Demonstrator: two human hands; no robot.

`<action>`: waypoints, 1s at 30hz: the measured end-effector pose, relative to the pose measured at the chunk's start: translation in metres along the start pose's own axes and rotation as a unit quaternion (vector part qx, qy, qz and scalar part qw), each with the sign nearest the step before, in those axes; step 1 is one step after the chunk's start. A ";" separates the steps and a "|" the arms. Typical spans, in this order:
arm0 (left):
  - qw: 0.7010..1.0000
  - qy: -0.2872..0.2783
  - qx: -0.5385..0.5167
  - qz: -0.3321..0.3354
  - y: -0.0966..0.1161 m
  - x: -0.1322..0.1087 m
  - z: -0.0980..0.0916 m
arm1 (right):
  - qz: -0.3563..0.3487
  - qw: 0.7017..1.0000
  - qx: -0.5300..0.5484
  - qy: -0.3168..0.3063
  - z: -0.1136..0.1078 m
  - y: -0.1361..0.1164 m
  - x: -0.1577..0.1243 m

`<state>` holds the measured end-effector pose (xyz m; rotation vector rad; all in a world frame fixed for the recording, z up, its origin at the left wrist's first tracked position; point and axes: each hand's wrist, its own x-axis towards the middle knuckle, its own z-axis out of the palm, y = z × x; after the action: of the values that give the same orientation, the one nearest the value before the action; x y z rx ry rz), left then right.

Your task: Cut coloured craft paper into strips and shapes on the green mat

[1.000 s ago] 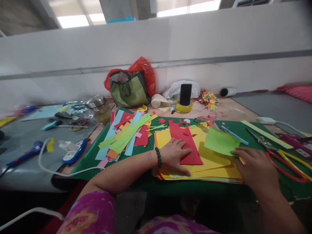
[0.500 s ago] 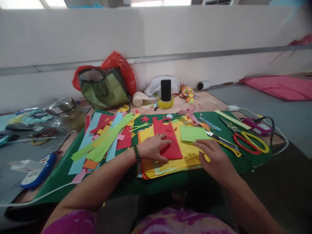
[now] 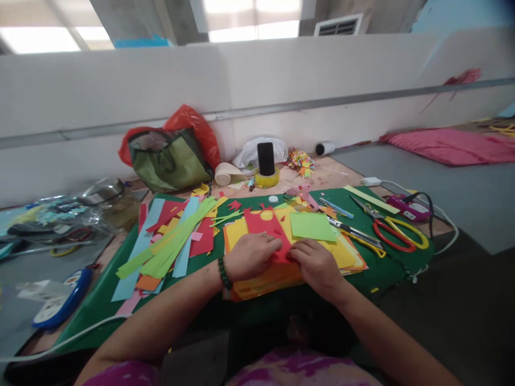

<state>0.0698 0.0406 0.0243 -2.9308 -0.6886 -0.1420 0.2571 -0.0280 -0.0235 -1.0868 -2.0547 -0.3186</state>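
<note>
Meeting at the red paper (image 3: 271,228): left hand (image 3: 251,256) and right hand (image 3: 318,267) close together

The red paper lies on top of a stack of mostly yellow paper (image 3: 234,231), in front of the person, and it has a rounded cut-out near its far end. The left hand is over the lower left part of this paper, with its fingers bent and close to each other. On the left wrist there is a bracelet of dark green beads (image 3: 224,272). The right hand comes from the other side, and its fingertips are together at the lower right edge of the same paper. I cannot tell if the fingers of either hand pinch the paper or only press on it, because the hands cover this part.

Just beyond the right hand, a light green square (image 3: 311,227) lies flat on the stack. To the right of it are a utility knife (image 3: 358,234) and, a little farther, scissors (image 3: 378,216) with one red and one yellow handle. A pink glue gun (image 3: 306,197) is behind the stack. To the left of the stack, light green strips (image 3: 177,241) lie across light blue strips (image 3: 139,254), all on a dark green cover (image 3: 96,300).
</note>
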 end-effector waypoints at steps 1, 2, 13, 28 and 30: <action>1.000 0.005 0.002 -0.002 -0.003 0.000 -0.001 | 0.005 0.999 0.034 0.011 -0.004 0.003 -0.002; 1.000 0.011 0.004 -0.004 -0.008 0.000 -0.002 | 0.008 0.998 0.065 0.024 -0.008 0.008 -0.004; 0.957 0.155 0.230 0.084 -0.006 0.012 -0.017 | -0.014 0.996 -0.048 0.077 -0.034 0.026 -0.014; 0.985 -0.105 0.139 -0.004 0.002 -0.036 -0.001 | 0.076 0.972 -0.056 -0.213 -0.015 0.049 -0.033; 0.987 -0.120 0.100 -0.034 0.002 -0.041 0.000 | 0.088 0.973 -0.025 -0.211 -0.015 0.051 -0.036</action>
<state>0.0344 0.0209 0.0192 -2.7575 -0.7840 0.2640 0.3169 -0.0269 -0.0465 -1.4564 -2.3017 -0.0496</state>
